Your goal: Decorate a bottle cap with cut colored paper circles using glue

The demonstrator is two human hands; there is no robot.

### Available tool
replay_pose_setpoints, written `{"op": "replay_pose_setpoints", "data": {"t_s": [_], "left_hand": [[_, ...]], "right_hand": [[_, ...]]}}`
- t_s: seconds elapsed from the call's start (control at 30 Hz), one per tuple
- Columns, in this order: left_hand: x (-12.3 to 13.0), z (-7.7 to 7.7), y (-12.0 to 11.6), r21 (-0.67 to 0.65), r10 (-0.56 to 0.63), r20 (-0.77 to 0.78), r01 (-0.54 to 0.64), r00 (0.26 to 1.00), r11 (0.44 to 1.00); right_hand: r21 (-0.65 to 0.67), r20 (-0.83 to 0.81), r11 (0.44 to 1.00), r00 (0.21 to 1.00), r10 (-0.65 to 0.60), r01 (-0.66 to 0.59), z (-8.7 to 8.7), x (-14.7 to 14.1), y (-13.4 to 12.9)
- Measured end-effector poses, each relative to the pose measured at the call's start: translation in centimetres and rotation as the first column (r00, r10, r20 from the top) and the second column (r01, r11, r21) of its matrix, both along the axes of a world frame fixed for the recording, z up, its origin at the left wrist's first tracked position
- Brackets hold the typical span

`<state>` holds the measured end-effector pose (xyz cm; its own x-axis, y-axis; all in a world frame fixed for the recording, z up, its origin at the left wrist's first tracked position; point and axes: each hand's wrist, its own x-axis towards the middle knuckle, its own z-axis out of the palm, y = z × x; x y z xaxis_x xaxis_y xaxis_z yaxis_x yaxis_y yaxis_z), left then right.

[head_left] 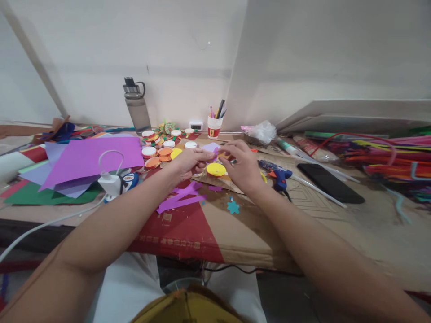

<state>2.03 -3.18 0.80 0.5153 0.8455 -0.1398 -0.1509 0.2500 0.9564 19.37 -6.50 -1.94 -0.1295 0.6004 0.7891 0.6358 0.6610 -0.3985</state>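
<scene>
Over the middle of the table, my left hand (192, 162) pinches a small purple paper piece (216, 153) between thumb and fingers. My right hand (243, 165) is just to its right, fingers curved and apart, with the fingertips close to the purple piece; nothing shows in its grip. Below the fingertips lies a yellow disc (216, 169). Purple paper strips (183, 197) are spread on the red and brown cardboard (188, 233), and a teal star-shaped piece (233, 206) rests to their right.
Coloured paper sheets (97, 154) and a white plug (110, 183) are at left. Behind stand a bottle (137, 107) and a pen cup (214, 125). Several round pieces (164, 154) lie left of centre. A glue gun (281, 177), phone (330, 183) and pipe cleaners (397, 161) are at right.
</scene>
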Motion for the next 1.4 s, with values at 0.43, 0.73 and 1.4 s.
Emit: {"op": "replay_pose_setpoints", "data": {"t_s": [0.43, 0.73, 1.4], "left_hand": [[-0.6, 0.0, 0.9, 0.226, 0.075, -0.376, 0.013, 0.924, 0.974], [-3.7, 0.9, 3.4, 0.713, 0.606, -0.699, 0.31, 0.38, 0.629], [-3.8, 0.2, 3.6, 0.495, 0.455, -0.869, 0.398, 0.196, 0.773]], "right_hand": [[-0.358, -0.011, 0.934, 1.0, 0.013, -0.016, 0.5, 0.1, -0.3], [-0.681, 0.109, 0.709, 0.983, -0.148, 0.182, 0.5, 0.6, 0.3], [-0.698, 0.246, 0.652, 0.954, -0.169, 0.295, 0.1, 0.9, 1.7]]}}
